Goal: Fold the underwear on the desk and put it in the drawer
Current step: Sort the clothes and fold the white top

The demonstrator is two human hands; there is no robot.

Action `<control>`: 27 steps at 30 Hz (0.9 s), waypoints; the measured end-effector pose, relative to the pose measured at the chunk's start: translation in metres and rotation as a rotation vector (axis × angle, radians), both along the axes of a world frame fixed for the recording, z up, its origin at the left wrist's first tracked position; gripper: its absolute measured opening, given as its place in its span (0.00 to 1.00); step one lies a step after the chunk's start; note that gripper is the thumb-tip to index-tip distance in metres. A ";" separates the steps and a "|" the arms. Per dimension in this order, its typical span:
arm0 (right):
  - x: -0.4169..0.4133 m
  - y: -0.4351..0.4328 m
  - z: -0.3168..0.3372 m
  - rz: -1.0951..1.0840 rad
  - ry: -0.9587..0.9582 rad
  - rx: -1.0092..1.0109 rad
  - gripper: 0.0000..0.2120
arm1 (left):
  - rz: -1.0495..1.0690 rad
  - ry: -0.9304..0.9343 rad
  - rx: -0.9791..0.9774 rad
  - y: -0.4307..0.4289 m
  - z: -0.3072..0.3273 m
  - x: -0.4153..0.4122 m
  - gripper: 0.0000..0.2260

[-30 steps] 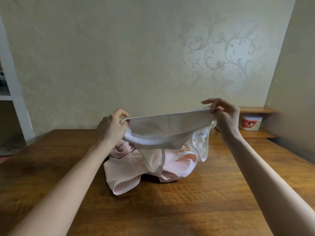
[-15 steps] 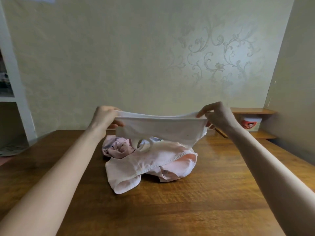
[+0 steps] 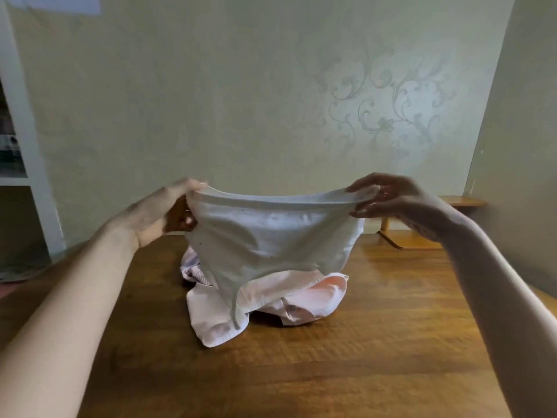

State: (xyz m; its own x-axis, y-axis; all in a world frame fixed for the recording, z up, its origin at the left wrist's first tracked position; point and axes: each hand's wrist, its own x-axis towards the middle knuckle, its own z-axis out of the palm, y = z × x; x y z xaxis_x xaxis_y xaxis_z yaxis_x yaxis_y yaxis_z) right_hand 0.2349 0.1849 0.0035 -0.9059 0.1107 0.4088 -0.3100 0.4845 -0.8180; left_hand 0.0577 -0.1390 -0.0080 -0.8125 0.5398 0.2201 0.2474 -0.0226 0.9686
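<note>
A white pair of underwear point(image 3: 271, 236) hangs spread out in the air above the wooden desk point(image 3: 301, 372). My left hand point(image 3: 162, 212) pinches the left end of its waistband, and my right hand point(image 3: 391, 200) pinches the right end, so the band is stretched between them. Its lower part dangles down in front of a pile of pale pink underwear point(image 3: 271, 300) that lies crumpled on the desk. No drawer is visible.
A papered wall stands right behind the desk. A small wooden shelf unit point(image 3: 422, 236) sits at the back right corner. A white shelving frame point(image 3: 27, 146) rises at the far left.
Both hands have raised the white underwear higher and drawn its waistband out wider, so the garment now hangs open and flat instead of bunched.
</note>
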 end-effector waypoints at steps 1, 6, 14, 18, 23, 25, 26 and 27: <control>-0.005 -0.001 -0.005 -0.084 0.028 0.058 0.12 | -0.044 0.037 -0.039 -0.002 -0.005 -0.001 0.17; -0.021 0.006 -0.016 -0.382 0.124 0.269 0.07 | 0.120 0.538 -0.143 0.000 -0.026 -0.007 0.13; -0.015 0.009 -0.005 -0.389 0.012 0.384 0.07 | 0.132 0.828 -0.548 -0.005 -0.017 -0.012 0.08; -0.005 0.010 0.005 -0.287 -0.170 0.347 0.03 | 0.165 0.802 -0.542 -0.012 -0.011 -0.014 0.08; 0.017 0.007 0.024 -0.248 -0.103 0.331 0.07 | 0.045 0.597 -0.253 -0.033 0.001 -0.006 0.07; 0.024 0.002 0.030 -0.143 -0.001 0.179 0.09 | -0.019 0.477 0.011 -0.036 0.005 -0.002 0.09; 0.025 0.002 0.030 -0.075 0.019 0.077 0.09 | -0.036 0.439 0.074 -0.035 0.005 -0.001 0.10; 0.024 0.003 0.027 -0.020 -0.001 0.000 0.08 | -0.029 0.422 0.070 -0.032 0.004 -0.001 0.12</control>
State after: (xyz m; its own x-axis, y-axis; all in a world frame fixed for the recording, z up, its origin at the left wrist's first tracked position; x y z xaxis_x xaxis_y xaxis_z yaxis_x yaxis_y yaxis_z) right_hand 0.2591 0.1876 0.0310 -0.9041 0.1288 0.4075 -0.2990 0.4906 -0.8185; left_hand 0.0571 -0.1711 -0.0041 -0.6280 0.5326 0.5674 0.6203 -0.0976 0.7783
